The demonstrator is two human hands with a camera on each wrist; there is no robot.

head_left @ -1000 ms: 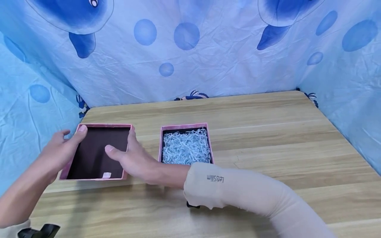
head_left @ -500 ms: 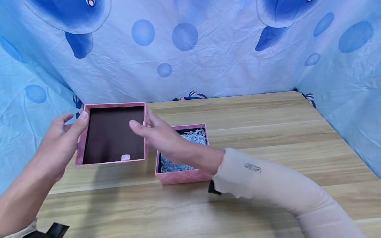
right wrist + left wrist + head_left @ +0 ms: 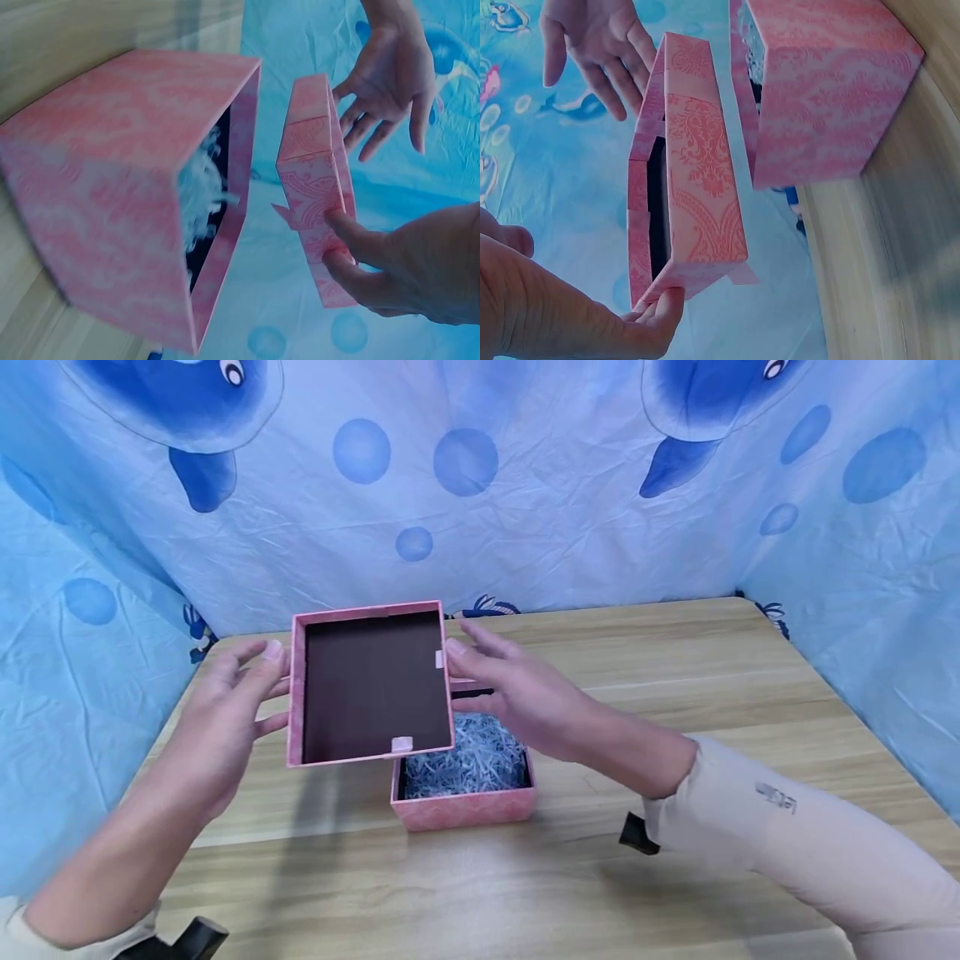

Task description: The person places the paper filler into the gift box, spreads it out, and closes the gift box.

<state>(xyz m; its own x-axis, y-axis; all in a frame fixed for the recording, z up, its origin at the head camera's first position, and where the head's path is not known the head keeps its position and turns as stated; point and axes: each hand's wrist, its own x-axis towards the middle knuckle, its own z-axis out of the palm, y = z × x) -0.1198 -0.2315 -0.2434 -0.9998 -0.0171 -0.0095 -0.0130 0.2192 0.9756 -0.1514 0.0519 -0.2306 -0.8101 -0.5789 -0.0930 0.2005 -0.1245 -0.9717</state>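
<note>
A shallow pink box lid (image 3: pixel 375 685) with a dark lining is held up between both hands, its inside facing me. My left hand (image 3: pixel 228 718) holds its left side with thumb and fingers. On the opposite side, my right hand (image 3: pixel 525 693) has its thumb near the edge and other fingers lower down. The right wrist view shows right-hand fingertips (image 3: pixel 341 259) against the patterned wall. Below and behind the lid sits a pink box (image 3: pixel 465 810) filled with pale blue shredded paper (image 3: pixel 472 760); the lid overlaps its upper left part in the head view.
A light wood table (image 3: pixel 675 693) lies under the box. Behind it hangs a blue curtain (image 3: pixel 562 527) with printed whales and dots, which also closes in the left and right sides. Black straps (image 3: pixel 637 833) show at the wrists.
Both hands have lifted the lid and carried it rightward from the left side of the table toward the box. The right thumb has moved from inside the lid to its edge.
</note>
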